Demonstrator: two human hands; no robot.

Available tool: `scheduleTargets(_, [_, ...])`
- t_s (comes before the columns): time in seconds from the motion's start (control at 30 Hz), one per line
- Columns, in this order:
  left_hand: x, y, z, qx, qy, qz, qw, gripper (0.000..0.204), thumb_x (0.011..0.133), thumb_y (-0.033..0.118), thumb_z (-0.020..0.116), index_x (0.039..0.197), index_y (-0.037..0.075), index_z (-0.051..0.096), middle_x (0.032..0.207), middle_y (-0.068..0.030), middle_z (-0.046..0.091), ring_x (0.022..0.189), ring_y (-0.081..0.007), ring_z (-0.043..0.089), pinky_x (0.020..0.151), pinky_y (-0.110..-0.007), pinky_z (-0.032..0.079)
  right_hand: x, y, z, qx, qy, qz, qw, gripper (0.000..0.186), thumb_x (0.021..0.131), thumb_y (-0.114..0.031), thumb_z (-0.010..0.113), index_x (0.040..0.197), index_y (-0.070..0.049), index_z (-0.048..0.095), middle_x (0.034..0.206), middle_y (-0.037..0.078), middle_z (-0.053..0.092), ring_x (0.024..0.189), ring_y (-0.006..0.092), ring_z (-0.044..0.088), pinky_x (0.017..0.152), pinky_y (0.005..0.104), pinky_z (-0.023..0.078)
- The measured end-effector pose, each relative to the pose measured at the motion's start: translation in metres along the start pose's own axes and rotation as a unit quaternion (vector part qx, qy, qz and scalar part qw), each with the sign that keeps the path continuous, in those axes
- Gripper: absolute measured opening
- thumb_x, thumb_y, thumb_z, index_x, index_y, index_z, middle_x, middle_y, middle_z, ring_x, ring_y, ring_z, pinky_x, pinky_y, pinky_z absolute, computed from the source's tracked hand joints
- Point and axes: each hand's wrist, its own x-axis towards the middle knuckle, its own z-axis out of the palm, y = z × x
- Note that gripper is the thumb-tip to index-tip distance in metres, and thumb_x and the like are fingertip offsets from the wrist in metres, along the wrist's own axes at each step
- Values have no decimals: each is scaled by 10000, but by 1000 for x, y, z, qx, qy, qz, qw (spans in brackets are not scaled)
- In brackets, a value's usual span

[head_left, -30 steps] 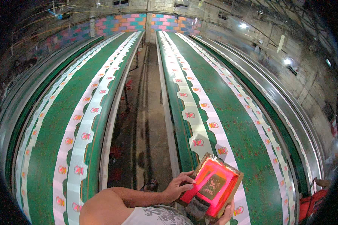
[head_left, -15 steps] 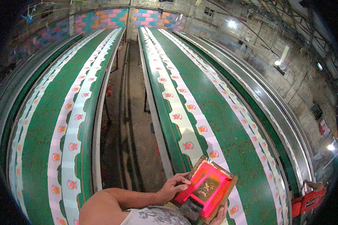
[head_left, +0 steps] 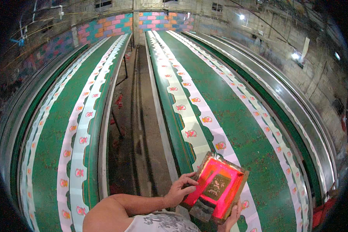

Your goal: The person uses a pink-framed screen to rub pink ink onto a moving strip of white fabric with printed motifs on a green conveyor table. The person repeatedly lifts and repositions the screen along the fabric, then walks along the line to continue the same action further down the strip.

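My left hand (head_left: 180, 189) grips the left edge of a small wooden-framed printing screen (head_left: 238, 185), its fingers bent over the side. On the lower right, my right hand (head_left: 233, 217) holds the frame's edge, most of its fingers hidden beneath. Bright pink and orange ink covers much of the mesh around a brownish panel (head_left: 217, 185) with a pale design. A dark squeegee-like block (head_left: 202, 210) lies at the near end inside the frame. The screen is tilted, above pale fabric strips (head_left: 192, 123) printed with small pink and orange motifs.
Long green printing tables (head_left: 236, 127) run far ahead on both sides, carrying scalloped strips. Between them is a narrow dark aisle (head_left: 137, 116) with table legs along its left. A painted brick wall (head_left: 158, 21) closes the far end. Something red (head_left: 321, 212) is at the lower right.
The view has shifted, so the tables appear farther right and the nearby prints on the right table higher. The screen has turned slightly in my hands, and both still hold it.
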Motion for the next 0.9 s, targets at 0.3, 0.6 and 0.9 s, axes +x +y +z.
scheduleTargets(0.3, [118, -1, -106, 29, 23, 23, 999, 219, 1070, 145, 763, 904, 29, 679, 1583, -202, 549, 1564, -303, 469, 1154, -397, 444, 87, 63, 113, -43, 4, -13, 999, 690, 1132, -344, 639, 1653, 58, 431, 1575, 200, 599, 1380, 328, 648, 1179, 472, 521])
scheduleTargets(0.6, [234, 44, -244, 29, -19, 20, 999, 129, 993, 107, 826, 1104, 74, 769, 1575, -248, 591, 1585, -348, 459, 1262, -470, 380, 128, 95, 317, -158, 49, 0, 986, 833, 1098, -539, 611, 1644, 65, 436, 1534, 184, 594, 1352, 341, 607, 1169, 481, 471])
scheduleTargets(0.9, [307, 44, -277, 0, -45, 41, 998, 191, 979, 77, 827, 1157, 90, 760, 1645, -230, 514, 1599, -328, 432, 1278, -457, 358, 186, 109, 357, -199, 43, 10, 979, 808, 1128, -569, 533, 1649, 42, 438, 1497, 186, 623, 1263, 333, 662, 1105, 470, 519])
